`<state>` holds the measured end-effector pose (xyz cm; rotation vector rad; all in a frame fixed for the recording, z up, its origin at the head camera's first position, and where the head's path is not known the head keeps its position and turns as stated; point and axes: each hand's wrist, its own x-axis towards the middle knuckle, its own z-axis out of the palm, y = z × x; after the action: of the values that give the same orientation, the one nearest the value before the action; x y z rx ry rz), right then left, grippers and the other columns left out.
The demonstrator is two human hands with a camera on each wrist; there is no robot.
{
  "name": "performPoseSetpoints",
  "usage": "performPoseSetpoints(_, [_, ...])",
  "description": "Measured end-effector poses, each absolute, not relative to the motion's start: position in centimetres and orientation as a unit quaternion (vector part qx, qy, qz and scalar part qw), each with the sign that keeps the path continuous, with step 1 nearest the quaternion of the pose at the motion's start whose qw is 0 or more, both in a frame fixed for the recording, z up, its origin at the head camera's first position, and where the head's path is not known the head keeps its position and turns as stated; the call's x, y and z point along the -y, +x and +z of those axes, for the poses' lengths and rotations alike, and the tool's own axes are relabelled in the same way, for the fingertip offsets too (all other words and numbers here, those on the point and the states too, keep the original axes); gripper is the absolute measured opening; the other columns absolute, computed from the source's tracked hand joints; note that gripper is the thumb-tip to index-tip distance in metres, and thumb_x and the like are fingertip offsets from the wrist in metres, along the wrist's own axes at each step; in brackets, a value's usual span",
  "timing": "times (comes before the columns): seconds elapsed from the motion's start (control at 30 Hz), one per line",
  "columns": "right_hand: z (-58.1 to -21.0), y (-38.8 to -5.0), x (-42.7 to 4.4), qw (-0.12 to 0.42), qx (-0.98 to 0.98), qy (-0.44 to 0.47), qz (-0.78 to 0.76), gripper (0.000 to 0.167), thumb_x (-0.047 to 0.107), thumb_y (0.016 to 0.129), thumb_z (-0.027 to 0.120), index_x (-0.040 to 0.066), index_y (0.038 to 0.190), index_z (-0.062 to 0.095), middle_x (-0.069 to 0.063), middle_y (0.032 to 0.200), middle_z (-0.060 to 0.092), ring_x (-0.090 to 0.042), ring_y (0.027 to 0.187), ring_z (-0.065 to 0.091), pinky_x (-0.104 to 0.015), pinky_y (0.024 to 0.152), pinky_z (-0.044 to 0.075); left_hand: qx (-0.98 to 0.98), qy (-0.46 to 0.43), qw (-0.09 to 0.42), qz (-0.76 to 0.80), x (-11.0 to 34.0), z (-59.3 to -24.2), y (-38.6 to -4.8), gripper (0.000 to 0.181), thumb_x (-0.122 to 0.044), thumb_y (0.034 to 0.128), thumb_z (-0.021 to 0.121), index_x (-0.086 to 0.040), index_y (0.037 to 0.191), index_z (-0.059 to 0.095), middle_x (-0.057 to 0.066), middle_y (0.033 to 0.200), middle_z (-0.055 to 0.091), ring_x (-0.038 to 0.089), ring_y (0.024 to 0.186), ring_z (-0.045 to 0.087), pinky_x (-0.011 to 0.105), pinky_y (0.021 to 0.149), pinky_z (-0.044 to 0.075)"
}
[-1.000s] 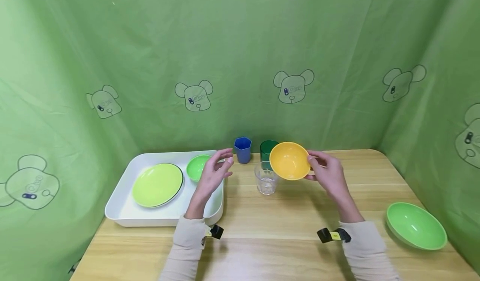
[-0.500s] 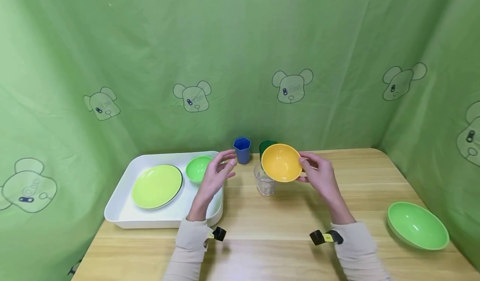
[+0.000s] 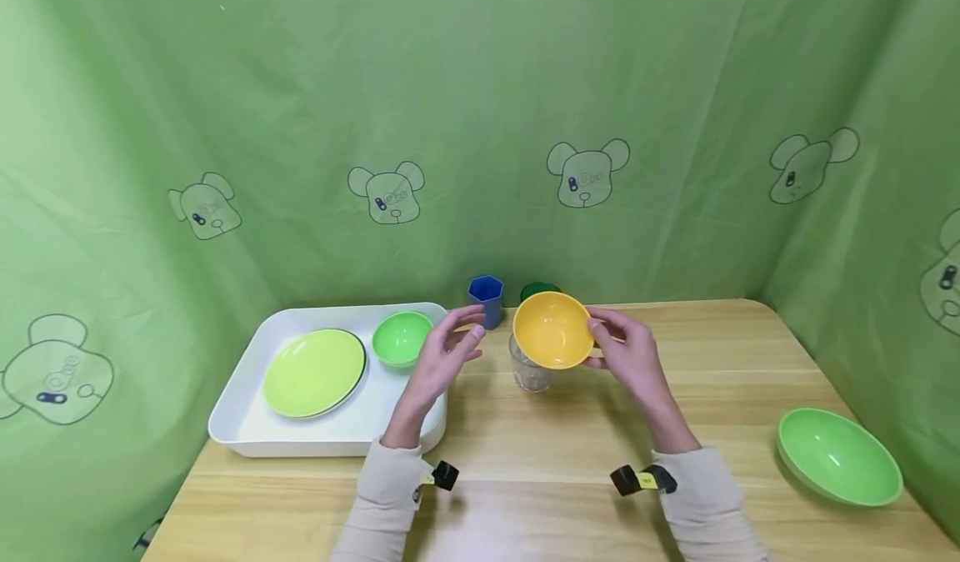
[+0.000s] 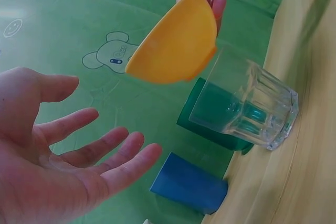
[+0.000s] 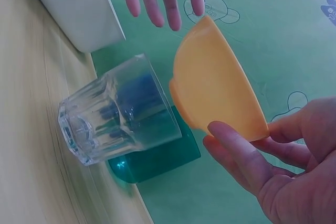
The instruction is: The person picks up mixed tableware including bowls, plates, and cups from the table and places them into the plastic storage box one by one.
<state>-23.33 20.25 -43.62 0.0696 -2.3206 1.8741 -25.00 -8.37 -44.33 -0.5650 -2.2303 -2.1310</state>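
We have the yellow bowl (image 3: 553, 331) off the surface (image 3: 525, 495) in the right hand (image 3: 628, 353), fingers pinching its side, near the clear glass (image 3: 530, 377) and the green cup (image 5: 163, 161). Our left hand (image 3: 441, 360) hangs with fingers wide, near the blue cup (image 4: 190, 184) and the right end of the white tray (image 3: 322, 446). We see a yellow-green plate (image 3: 315, 373) and small green bowl (image 3: 401, 337) in that tray, larger green bowl (image 3: 838, 456) far right.
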Motion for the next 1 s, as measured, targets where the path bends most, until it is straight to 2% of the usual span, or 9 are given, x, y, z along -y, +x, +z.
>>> performPoseSetpoints(0.2, [-43.7,-23.1,-19.9,0.075,0.779,0.024,0.622,0.039,0.017,0.108,0.055,-0.004,0.140,0.058,-0.027,0.130,0.059,-0.019,0.097,0.069,-0.031,0.075,0.064,0.711,-0.179,0.000,-0.680,8.0,-44.4,-24.8,0.043,-0.018,0.1048,0.061,-0.002,0.144,0.053,0.020,0.139,0.057,0.038,0.124,0.060,0.047,0.097,0.058])
performPoseSetpoints(0.43, [-43.7,-23.1,-19.3,0.072,0.773,0.027,0.629,0.037,0.017,0.107,0.055,-0.004,0.138,0.060,-0.027,0.129,0.061,-0.016,0.095,0.069,-0.032,0.075,0.064,0.707,-0.181,-0.008,-0.684,7.6,-44.2,-24.6,0.044,-0.017,0.1046,0.061,-0.003,0.145,0.053,0.020,0.141,0.056,0.039,0.126,0.058,0.042,0.096,0.059])
performPoseSetpoints(0.67, [-43.9,-22.9,-18.8,0.069,0.772,0.035,0.631,0.037,0.016,0.107,0.055,-0.003,0.139,0.060,-0.026,0.129,0.061,-0.029,0.103,0.068,-0.032,0.075,0.064,0.705,-0.179,-0.008,-0.686,7.5,-44.3,-24.4,0.047,-0.017,0.1050,0.060,-0.002,0.148,0.049,0.026,0.144,0.051,0.038,0.126,0.058,0.045,0.096,0.059])
performPoseSetpoints(0.9, [-43.9,-22.7,-18.4,0.065,0.766,0.028,0.639,0.037,0.015,0.108,0.054,-0.002,0.140,0.058,-0.025,0.132,0.060,-0.030,0.104,0.068,-0.032,0.076,0.064,0.705,-0.176,-0.002,-0.687,7.3,-44.4,-24.2,0.046,-0.019,0.1046,0.061,-0.007,0.148,0.051,0.019,0.142,0.053,0.041,0.128,0.057,0.045,0.095,0.059])
performPoseSetpoints(1.0, [-43.9,-22.7,-18.2,0.063,0.762,0.030,0.644,0.037,0.016,0.107,0.055,-0.002,0.140,0.058,-0.024,0.133,0.060,-0.029,0.105,0.068,-0.032,0.076,0.064,0.701,-0.176,-0.001,-0.691,7.3,-44.4,-24.2,0.046,-0.016,0.1045,0.061,-0.006,0.148,0.050,0.020,0.143,0.053,0.041,0.128,0.056,0.048,0.096,0.059])
